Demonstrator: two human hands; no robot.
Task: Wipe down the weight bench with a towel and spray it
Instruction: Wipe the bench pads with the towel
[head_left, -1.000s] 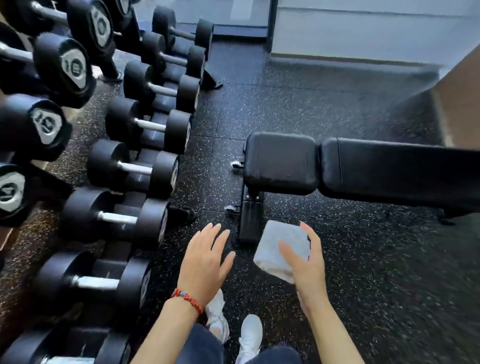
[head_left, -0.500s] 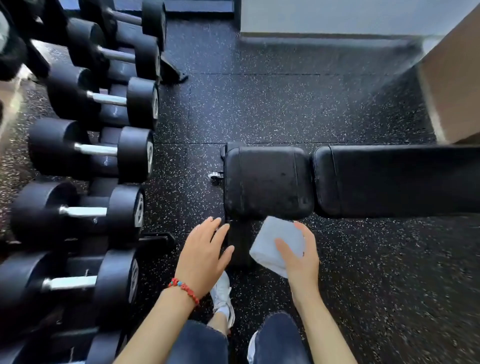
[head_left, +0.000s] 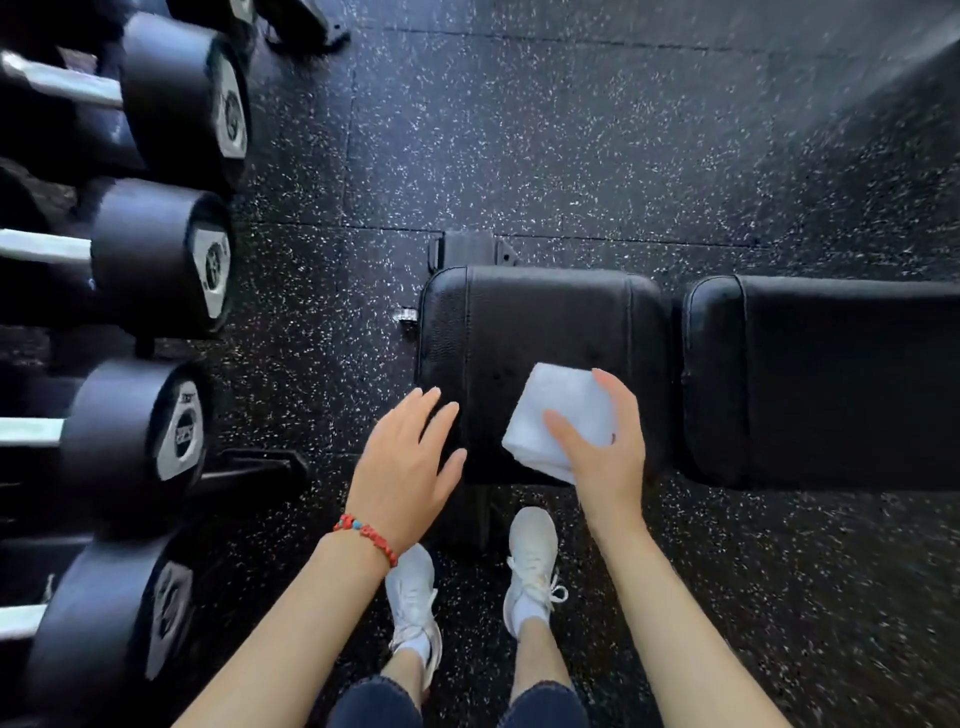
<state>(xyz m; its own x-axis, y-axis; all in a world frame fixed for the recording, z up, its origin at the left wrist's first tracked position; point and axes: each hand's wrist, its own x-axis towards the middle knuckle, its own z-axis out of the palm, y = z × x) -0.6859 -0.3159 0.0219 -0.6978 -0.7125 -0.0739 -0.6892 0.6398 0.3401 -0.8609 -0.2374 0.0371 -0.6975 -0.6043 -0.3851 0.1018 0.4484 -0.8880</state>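
I'm looking straight down on the bench (head_left: 545, 332): black padded upholstery with stitched seams, split into a short seat pad on the left and a longer back pad (head_left: 831, 374) on the right, a narrow gap between them. The seat pad's surface is pebbled and shows a few small dark spots. It stands on speckled black rubber floor (head_left: 571, 145), directly in front of my white shoes (head_left: 532, 545).

My right hand (head_left: 605, 452) holds the folded white towel (head_left: 561, 410), thumb curled over its top and fingers round its right edge, the towel low over the near part of the seat pad; I cannot tell whether it touches the surface. My left hand (head_left: 405, 467) is spread, fingers straight and slightly apart, holding nothing, over the seat pad's near left corner. A red bead bracelet (head_left: 366, 535) sits on that wrist.

The back pad runs out of view at the right. The bench frame is mostly hidden under the pads. The dumbbells (head_left: 161, 260) racked on the left are blurred, their numbers unreadable.
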